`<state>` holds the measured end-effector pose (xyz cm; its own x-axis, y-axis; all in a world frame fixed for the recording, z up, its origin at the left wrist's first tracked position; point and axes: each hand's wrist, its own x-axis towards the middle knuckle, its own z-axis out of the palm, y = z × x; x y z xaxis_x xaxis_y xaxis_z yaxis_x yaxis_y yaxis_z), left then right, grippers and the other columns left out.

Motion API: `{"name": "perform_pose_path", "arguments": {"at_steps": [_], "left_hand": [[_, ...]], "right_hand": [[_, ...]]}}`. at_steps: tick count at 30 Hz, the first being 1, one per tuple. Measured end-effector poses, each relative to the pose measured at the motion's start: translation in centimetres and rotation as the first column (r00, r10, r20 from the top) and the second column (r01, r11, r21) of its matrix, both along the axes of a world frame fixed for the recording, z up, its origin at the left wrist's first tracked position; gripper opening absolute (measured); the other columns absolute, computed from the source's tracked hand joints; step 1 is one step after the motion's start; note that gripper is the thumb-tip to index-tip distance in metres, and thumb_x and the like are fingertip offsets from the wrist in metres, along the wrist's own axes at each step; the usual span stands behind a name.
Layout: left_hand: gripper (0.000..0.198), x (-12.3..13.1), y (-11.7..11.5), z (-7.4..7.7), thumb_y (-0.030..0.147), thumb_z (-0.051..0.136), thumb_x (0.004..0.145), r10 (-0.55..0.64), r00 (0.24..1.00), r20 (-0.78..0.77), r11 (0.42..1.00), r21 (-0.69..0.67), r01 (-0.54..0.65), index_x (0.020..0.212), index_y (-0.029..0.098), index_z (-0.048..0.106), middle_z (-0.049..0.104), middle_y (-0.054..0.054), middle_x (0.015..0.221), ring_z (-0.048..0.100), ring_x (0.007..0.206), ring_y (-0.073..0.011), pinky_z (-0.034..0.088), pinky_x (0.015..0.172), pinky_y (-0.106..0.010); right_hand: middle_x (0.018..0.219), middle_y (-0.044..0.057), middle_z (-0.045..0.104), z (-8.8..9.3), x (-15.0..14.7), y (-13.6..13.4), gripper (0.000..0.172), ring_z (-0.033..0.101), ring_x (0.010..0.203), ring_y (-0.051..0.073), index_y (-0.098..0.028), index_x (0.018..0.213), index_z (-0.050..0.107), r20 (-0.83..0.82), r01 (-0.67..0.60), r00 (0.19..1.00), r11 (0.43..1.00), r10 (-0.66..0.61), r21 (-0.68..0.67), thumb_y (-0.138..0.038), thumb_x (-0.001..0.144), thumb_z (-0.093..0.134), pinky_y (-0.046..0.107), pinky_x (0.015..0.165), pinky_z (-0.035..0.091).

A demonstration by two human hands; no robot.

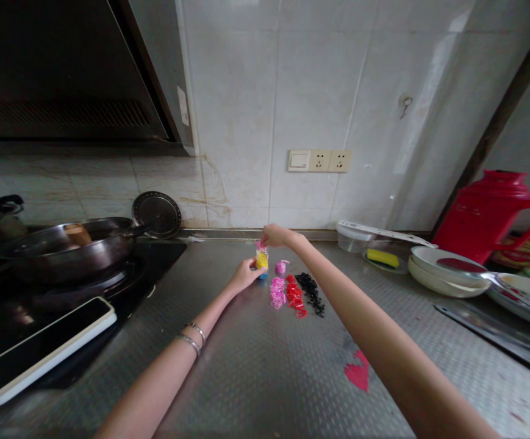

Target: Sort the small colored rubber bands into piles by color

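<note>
My left hand (245,274) is wrapped round a small clear container (261,261) standing on the metal counter, with yellow, blue and pink bits inside. Above its mouth is my right hand (275,235), fingers pinched together at the top; what they hold is too small to make out. A pink lid-like piece (281,266) sits just right of the container. In front of it lie three piles of little rubber bands: pink bands (278,293), red bands (296,297) and black bands (311,294).
On the left are a stove with a pan (70,256) and a white-edged slab (49,347). Bowls (447,277), a yellow sponge (382,258), a red thermos (488,213) and a long metal tool (497,341) lie right. A red scrap (358,371) is near my right forearm.
</note>
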<state>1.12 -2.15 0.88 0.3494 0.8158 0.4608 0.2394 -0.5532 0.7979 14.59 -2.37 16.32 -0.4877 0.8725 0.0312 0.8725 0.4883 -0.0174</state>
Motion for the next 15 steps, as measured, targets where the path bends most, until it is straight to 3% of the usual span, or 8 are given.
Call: {"name": "perform_pose_path", "arguments": {"at_steps": [5,15], "left_hand": [[0.033,0.03,-0.12,0.13,0.031,0.062,0.067,-0.005,1.0,0.012,1.0,-0.019,0.005,0.094,0.012,0.062,0.066,-0.009,0.091,0.061,0.081,-0.02,0.046,0.076,-0.032],[0.034,-0.01,0.2,-0.23,0.031,0.062,0.067,0.004,1.0,0.011,1.0,-0.009,-0.004,0.095,0.012,0.062,0.066,-0.01,0.091,0.061,0.081,-0.0198,0.047,0.076,-0.032]], "right_hand": [[0.077,0.008,0.069,0.28,0.26,0.02,0.02,0.061,0.066,0.015,-0.014,0.083,0.07,-0.07,0.02,0.997,0.998,-0.016,0.06,-0.021,0.065,0.066,0.017,0.052,0.041],[0.081,0.008,0.069,0.22,0.37,-0.11,0.021,0.062,0.07,0.015,-0.013,0.085,0.07,-0.071,-0.032,0.997,0.996,0.037,0.08,-0.016,0.066,0.063,0.017,0.057,0.042]]}}
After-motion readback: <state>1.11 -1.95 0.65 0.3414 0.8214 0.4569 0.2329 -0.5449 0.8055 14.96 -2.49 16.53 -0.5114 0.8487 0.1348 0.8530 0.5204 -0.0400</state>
